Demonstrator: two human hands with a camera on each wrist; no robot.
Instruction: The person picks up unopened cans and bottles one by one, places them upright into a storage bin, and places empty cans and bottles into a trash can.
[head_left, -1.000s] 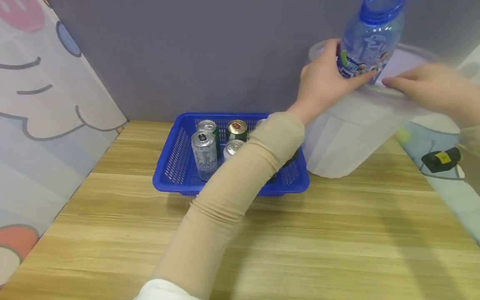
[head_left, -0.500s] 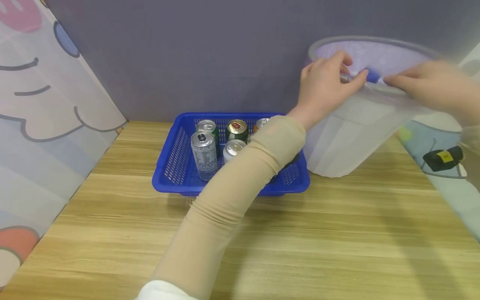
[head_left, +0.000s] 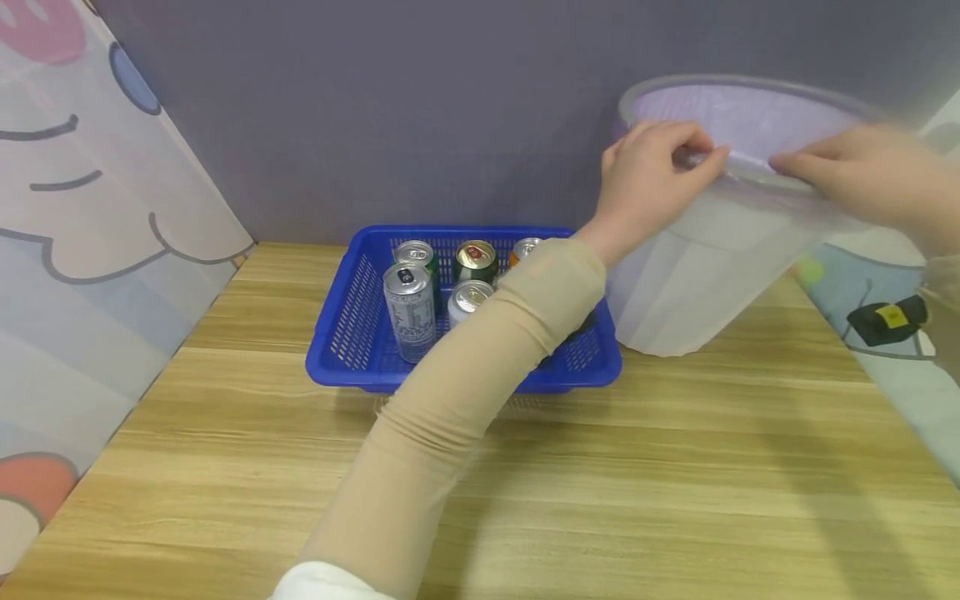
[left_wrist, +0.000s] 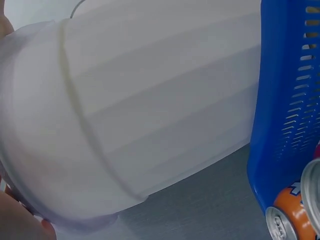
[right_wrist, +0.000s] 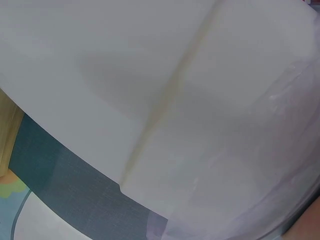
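Note:
A white trash can (head_left: 697, 250) with a thin translucent purple liner (head_left: 750, 112) stands at the right, leaning with its mouth toward me. My left hand (head_left: 652, 171) is at the near left of its rim, fingers curled over the edge and thumb close to the forefinger, pinching there. In the left wrist view, part of that hand (left_wrist: 20, 217) shows against the rim. My right hand (head_left: 870, 179), slightly blurred, grips the rim farther right. Only a corner of it shows in the right wrist view. No bottle is visible now; the can's inside is mostly hidden.
A blue plastic basket (head_left: 352, 371) left of the can holds several drink cans, among them a silver can (head_left: 411, 321) and an orange can (left_wrist: 297, 210). My left forearm (head_left: 457, 392) crosses over it. A grey panel (head_left: 420, 125) stands behind the wooden table (head_left: 247, 450).
The clear blue bottle in my left hand has dropped below the rim and gone from sight inside the can. My left fingers opened, then lowered onto the rim. The right hand stays.

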